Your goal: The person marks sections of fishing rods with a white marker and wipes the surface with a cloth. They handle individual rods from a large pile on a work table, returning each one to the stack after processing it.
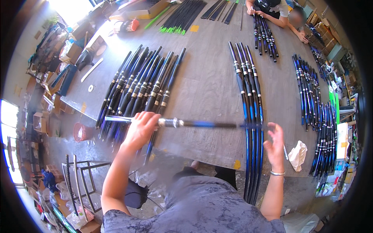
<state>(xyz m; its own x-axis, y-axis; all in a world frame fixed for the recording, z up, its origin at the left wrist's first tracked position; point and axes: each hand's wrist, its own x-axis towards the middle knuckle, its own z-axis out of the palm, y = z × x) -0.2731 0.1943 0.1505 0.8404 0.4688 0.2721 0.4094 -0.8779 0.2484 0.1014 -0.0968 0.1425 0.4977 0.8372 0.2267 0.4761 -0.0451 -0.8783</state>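
Observation:
My left hand [139,131] is closed around a dark blue and black fishing rod [200,124] with silver rings, held level from left to right. Its right part is smeared by motion and passes over a neat row of similar fishing rods [252,93] on the table. Beside the rod's blurred right end is my right hand [275,146], fingers spread, a metal bracelet at the wrist; I see nothing gripped in it. A thick pile of fishing rods [136,83] lies beyond my left hand, its near ends partly hidden by my arm.
Across the grey table [206,73], a person [274,9] handles more rods. Piles of rods [311,89] lie along the right, near a white cloth [297,156]. Green-tipped black rods [182,15] sit at the back. A metal frame [87,178] stands on the floor, lower left.

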